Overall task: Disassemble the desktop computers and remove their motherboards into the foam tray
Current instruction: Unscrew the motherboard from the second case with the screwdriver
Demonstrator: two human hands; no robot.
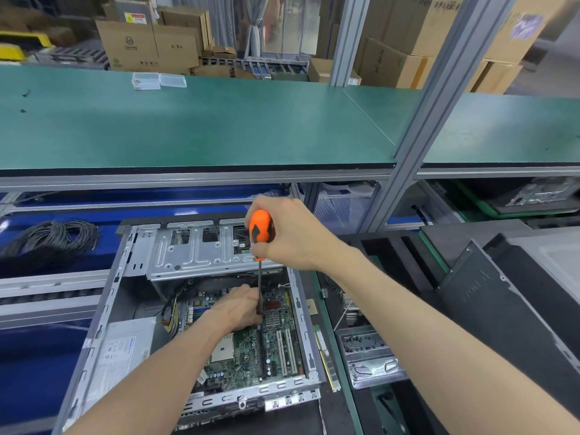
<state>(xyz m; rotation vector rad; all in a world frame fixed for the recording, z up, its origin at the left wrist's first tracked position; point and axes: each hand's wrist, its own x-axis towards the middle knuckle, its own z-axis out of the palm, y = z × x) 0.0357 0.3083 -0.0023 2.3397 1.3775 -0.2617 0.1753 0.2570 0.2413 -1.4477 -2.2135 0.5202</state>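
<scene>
An open desktop case (103,312) lies flat in front of me with its green motherboard (251,350) exposed inside. My right hand (292,233) grips the orange-and-black handle of a screwdriver (261,233), held upright over the board. Its dark shaft runs down to the board near a small heatsink. My left hand (241,306) rests inside the case and its fingers curl round the lower shaft at the tip. A silver drive cage (194,249) spans the far end of the case. The screw itself is hidden by my left hand.
A grey power supply (122,350) sits in the case's left side. A coil of black cable (53,240) lies at the left. To the right are black foam trays (395,246), a metal bracket part (370,359) and dark case panels (489,296). A green shelf (188,127) overhangs behind.
</scene>
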